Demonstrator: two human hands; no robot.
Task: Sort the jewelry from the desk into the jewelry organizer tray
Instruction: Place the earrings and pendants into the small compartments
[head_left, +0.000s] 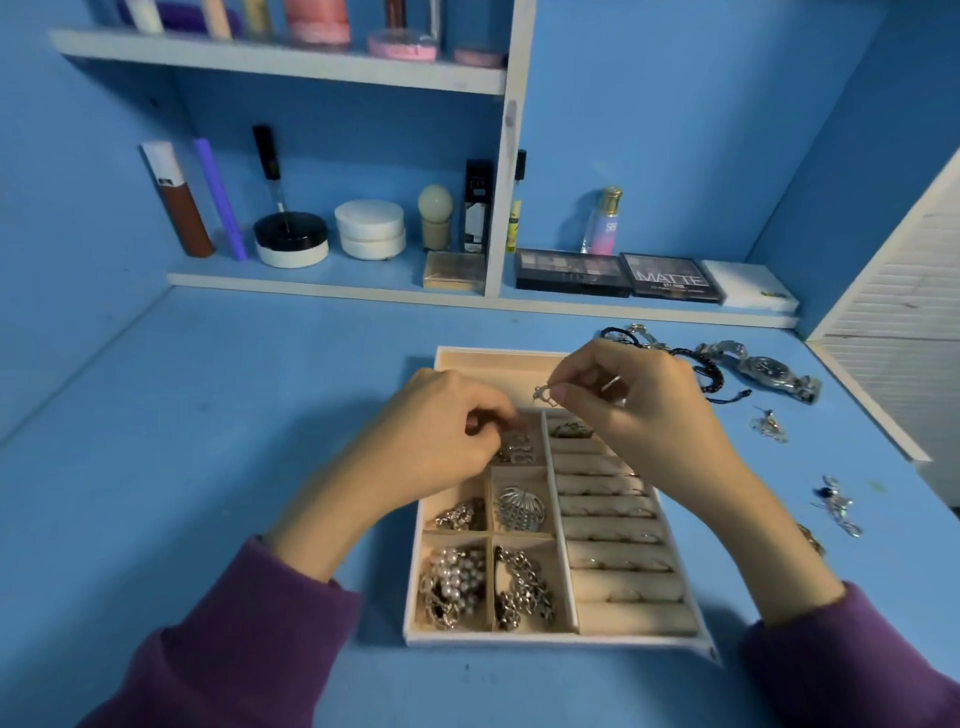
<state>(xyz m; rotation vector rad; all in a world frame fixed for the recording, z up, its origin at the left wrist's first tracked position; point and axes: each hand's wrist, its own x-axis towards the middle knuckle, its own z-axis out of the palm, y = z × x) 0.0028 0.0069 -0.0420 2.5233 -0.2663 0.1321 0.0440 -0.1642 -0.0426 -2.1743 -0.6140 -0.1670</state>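
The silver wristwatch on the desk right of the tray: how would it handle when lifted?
The wristwatch probably feels heavy for its size, since case and band look metal. Its linked band lies curved, so it would likely drape limply. The shiny finish may be slippery.

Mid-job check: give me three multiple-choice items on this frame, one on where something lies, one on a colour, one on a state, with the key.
1. Where does the wristwatch lie?
A. On the desk, right of the tray
B. In the tray's near-left compartment
C. On the upper shelf

2. What colour are the person's sleeves?
A. White
B. Purple
C. Green

3. What is the right hand doing?
A. Resting flat on the desk
B. Pinching a small silver piece above the tray
C. Gripping the perfume bottle

Key:
1 A, the watch sits on the blue desk beyond the right wall of the organizer tray.
2 B, both cuffs are purple.
3 B, its fingers hold the small silver piece over the tray's far end; the left hand reaches into a compartment.
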